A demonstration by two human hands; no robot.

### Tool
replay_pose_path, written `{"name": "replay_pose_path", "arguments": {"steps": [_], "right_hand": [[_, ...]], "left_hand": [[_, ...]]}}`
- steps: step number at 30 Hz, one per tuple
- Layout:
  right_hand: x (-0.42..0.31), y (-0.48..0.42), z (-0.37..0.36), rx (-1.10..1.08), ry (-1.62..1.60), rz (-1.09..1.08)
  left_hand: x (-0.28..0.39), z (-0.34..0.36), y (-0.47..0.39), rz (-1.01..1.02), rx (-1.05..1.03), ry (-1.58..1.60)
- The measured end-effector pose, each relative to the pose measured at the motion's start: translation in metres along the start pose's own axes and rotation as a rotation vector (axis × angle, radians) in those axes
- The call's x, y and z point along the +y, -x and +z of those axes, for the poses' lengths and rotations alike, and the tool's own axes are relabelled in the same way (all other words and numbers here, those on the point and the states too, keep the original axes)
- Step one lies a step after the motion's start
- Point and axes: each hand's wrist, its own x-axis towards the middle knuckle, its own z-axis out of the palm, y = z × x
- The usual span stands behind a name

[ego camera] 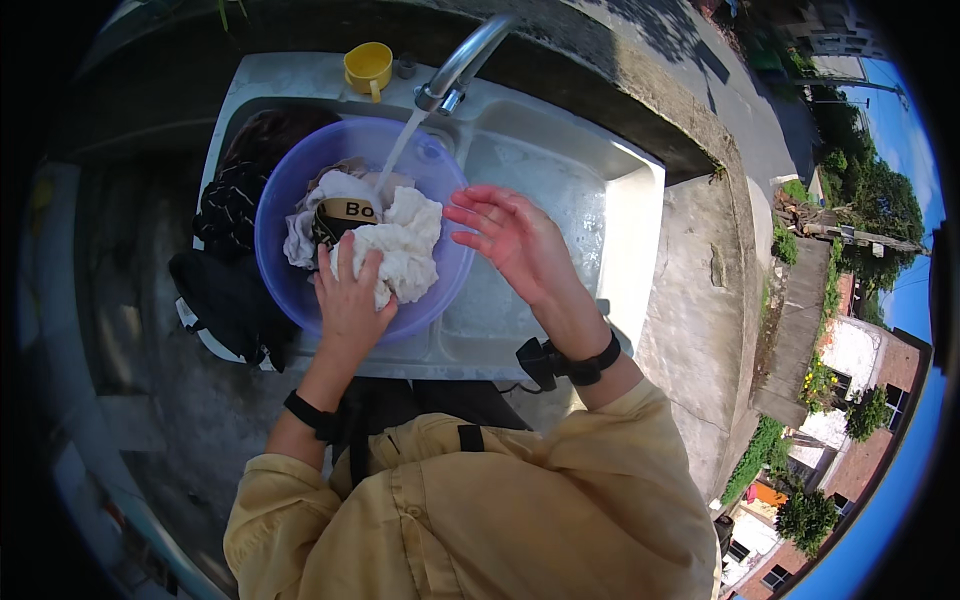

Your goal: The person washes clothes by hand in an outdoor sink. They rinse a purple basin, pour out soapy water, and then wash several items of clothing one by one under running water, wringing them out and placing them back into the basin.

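A purple plastic basin point(274, 202) stands over the left part of a double sink point(517, 172). In it lie a bunched white cloth point(409, 240), a pale garment point(300, 240) and a dark garment with a tan lettered waistband point(352, 210). Water point(399, 146) runs from a curved chrome faucet point(457, 64) onto the laundry. My left hand point(349, 281) rests on the white cloth with its fingers spread; whether it grips any cloth cannot be told. My right hand point(510, 229) is raised at the basin's right rim, fingers apart, holding nothing.
Dark clothes point(232, 202) lie at the sink's left side, and a black garment point(232, 300) hangs over its front left corner. A yellow plastic cup point(367, 66) and a small clear cup point(406, 66) stand on the back ledge. A concrete wall point(652, 97) runs behind the sink.
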Motion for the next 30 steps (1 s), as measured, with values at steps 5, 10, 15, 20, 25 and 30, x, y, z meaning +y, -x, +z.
{"name": "replay_pose_path", "arguments": {"steps": [5, 10, 15, 20, 25, 30], "right_hand": [[0.047, 0.008, -0.027, -0.176, 1.435, -0.363], [0.103, -0.008, -0.032, -0.311, 1.551, -0.593], [0.093, -0.004, -0.029, -0.152, 1.132, -0.367], [0.078, 0.008, -0.015, 0.13, 1.024, -0.317], [0.1, 0.002, -0.003, -0.358, 1.247, -0.349], [0.078, -0.01, 0.002, -0.393, 1.189, -0.174]], "left_hand": [[0.015, -0.005, -0.001, -0.186, -0.03, 0.223], [0.027, -0.041, -0.009, -0.257, 0.015, 0.645], [0.043, -0.092, -0.005, -0.136, 0.137, 0.776], [0.025, -0.094, -0.007, -0.087, 0.128, 0.838], [0.0, -0.057, -0.002, -0.107, -0.065, 0.478], [-0.011, -0.057, -0.012, -0.26, -0.41, 0.261]]}}
